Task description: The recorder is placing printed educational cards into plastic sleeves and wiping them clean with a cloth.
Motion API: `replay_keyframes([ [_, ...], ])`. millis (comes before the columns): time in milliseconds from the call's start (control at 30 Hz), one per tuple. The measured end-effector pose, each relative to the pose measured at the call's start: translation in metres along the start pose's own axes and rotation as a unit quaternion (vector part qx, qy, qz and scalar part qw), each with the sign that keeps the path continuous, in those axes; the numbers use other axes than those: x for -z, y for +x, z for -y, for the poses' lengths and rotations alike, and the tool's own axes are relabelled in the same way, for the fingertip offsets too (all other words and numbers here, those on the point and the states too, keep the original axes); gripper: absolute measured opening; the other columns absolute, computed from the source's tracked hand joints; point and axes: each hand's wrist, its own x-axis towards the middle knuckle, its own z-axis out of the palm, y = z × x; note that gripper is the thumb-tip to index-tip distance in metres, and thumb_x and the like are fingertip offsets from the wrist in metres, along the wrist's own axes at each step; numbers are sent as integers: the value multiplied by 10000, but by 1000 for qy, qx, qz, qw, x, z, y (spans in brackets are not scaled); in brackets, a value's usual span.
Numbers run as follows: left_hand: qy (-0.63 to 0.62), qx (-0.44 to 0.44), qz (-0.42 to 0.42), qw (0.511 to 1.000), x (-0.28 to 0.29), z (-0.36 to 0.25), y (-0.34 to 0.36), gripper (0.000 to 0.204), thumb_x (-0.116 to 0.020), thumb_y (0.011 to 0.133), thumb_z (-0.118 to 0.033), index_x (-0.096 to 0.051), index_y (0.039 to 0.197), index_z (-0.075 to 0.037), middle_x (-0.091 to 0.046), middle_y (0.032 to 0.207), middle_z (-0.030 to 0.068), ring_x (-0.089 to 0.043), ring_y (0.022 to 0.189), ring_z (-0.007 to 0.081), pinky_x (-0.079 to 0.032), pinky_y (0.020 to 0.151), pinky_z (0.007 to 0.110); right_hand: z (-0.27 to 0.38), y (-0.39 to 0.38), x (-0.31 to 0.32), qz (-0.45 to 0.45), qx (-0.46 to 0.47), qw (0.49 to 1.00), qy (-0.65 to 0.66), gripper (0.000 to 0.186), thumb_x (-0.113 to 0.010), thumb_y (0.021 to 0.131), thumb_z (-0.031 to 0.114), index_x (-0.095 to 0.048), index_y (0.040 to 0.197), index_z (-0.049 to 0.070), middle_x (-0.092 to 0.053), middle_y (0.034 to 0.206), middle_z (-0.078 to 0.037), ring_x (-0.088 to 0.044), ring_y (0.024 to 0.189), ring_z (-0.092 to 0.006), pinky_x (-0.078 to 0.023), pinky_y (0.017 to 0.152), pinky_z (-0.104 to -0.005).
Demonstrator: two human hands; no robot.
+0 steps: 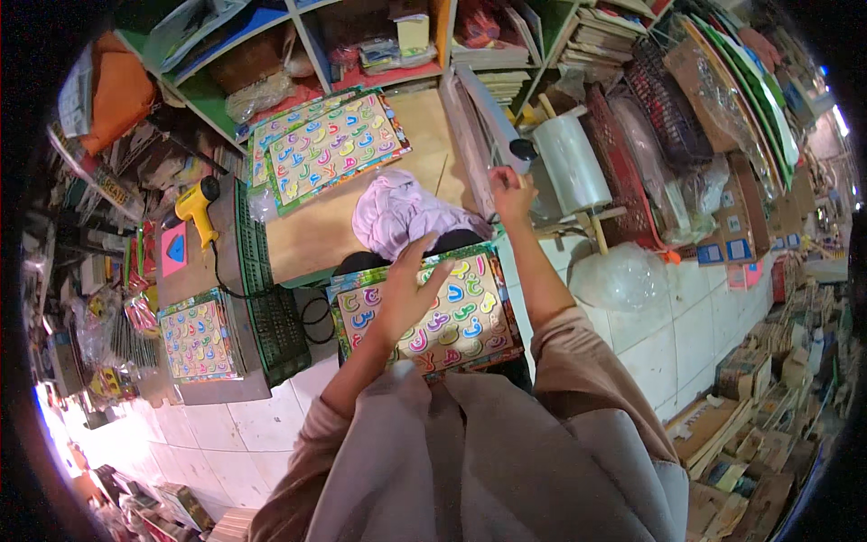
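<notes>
A board with raised colourful Arabic letters (462, 318) rests on my lap, tilted, within a patterned border. My left hand (406, 300) lies across it with the fingers spread, its fingertips near the board's far edge. Farther off to the right, my right hand (512, 191) is raised with its fingers curled together. It is close below a black round cap (521, 152) at the end of a long grey bar (488, 113). Whatever its fingers may hold is too small to make out. Just beyond the board lies a crumpled pink cloth (397, 212).
Two similar letter boards (334, 149) overlap on the wooden tabletop (417, 122). To the right stands a roll of clear film (572, 163). At left, a yellow heat gun (195, 210) with a cord and a letter-board stack (197, 339) sit beside a green crate (271, 298). Shelves line the back.
</notes>
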Motion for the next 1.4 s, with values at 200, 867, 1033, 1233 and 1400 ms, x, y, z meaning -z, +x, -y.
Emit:
replay_keyframes([
  [200, -62, 95, -56, 992, -60, 41, 124, 457, -551, 799, -341, -509, 1067, 27, -534, 1063, 160, -530, 941, 225, -417, 791, 313, 31, 1, 3, 33, -74, 985, 150, 107, -558, 750, 194, -606, 798, 111, -596, 741, -125, -548, 727, -319, -419, 673, -394],
  [867, -406, 226, -93, 880, -19, 101, 204, 300, -584, 687, 39, -522, 979, 14, -597, 770, 88, -575, 626, 154, -481, 550, 252, 9, -42, 83, 2, 14, 994, 110, 139, -609, 692, 106, -591, 825, 70, -589, 758, -111, -537, 695, -265, -411, 663, -360],
  [1033, -384, 220, -130, 887, 27, 112, 174, 223, -565, 702, 40, -515, 914, -6, -578, 754, 71, -541, 601, 132, -454, 512, 243, 96, -38, 95, 129, 40, 956, 261, 98, -580, 750, 74, -592, 840, 37, -592, 763, -60, -536, 682, -138, -417, 583, -244],
  [1233, -301, 133, -41, 943, 57, 117, 97, 212, -503, 651, 114, -554, 815, -9, -559, 702, 57, -530, 582, 121, -440, 496, 245, 189, 4, 26, 260, 29, 823, 504, 104, -567, 784, 80, -560, 862, 11, -576, 782, -37, -530, 668, -103, -442, 591, -229],
  [1400, -279, 241, 108, 923, 60, 99, 60, 187, -505, 708, 75, -581, 870, 19, -579, 746, 50, -548, 664, 131, -461, 588, 243, 205, 11, -90, 393, -396, 598, 576, 140, -568, 770, 69, -524, 899, 36, -504, 693, -63, -500, 616, -163, -479, 607, -312],
])
